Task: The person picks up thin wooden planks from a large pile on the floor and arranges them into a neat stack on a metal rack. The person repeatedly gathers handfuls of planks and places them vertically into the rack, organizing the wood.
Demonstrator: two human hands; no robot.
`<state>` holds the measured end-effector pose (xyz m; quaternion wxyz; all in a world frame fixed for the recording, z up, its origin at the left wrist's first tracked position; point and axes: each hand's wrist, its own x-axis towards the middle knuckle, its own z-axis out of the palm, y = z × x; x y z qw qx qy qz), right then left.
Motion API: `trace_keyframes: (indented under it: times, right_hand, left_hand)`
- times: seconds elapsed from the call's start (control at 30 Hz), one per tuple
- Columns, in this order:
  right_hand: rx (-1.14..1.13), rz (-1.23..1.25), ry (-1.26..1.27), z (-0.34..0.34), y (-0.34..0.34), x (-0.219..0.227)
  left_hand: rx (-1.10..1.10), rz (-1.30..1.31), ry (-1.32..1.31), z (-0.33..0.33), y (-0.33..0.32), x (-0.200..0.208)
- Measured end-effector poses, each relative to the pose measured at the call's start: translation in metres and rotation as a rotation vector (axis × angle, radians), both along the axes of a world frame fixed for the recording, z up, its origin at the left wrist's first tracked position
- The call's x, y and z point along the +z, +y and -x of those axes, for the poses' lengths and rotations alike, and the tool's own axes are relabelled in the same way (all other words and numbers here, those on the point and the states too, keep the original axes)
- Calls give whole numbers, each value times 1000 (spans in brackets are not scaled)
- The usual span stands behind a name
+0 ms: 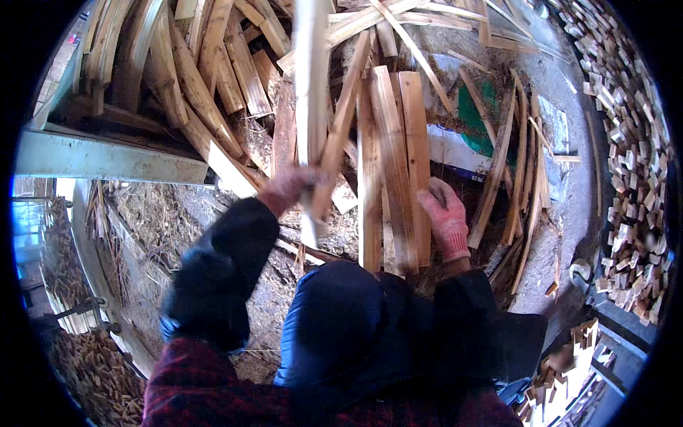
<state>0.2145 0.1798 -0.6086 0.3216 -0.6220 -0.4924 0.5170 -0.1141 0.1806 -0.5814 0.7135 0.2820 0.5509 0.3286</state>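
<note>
My left hand (pixel 288 191), in a pinkish glove and slightly blurred, is closed around a long pale wooden slat (pixel 311 85). A narrower brown slat (pixel 344 121) leans across beside it, touching the same hand. To the right, several light-brown slats (pixel 391 164) stand close together, running away from my body. My right hand (pixel 446 217), in a pink knitted glove, has its bent fingers against the edge of the rightmost slat (pixel 414 142). Some of its fingertips are hidden by the wood.
A heap of rough slats (pixel 206 71) fills the far left above a pale metal beam (pixel 107 156). Thin curved offcuts (pixel 523 171) lie at the right. A tall stack of cut wood (pixel 633 164) lines the far right. Bark and chips (pixel 171 213) cover the ground at left.
</note>
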Motion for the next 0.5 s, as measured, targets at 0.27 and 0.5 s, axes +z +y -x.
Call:
trace_keyframes:
  times: [0.27, 0.5]
  right_hand:
    - [505, -267, -306, 61, 14, 21]
    - [116, -210, -473, 45, -11, -12]
  left_hand:
    - [-302, -159, -167, -135, -50, -39]
    - [-802, -656, 896, -59, 43, -25]
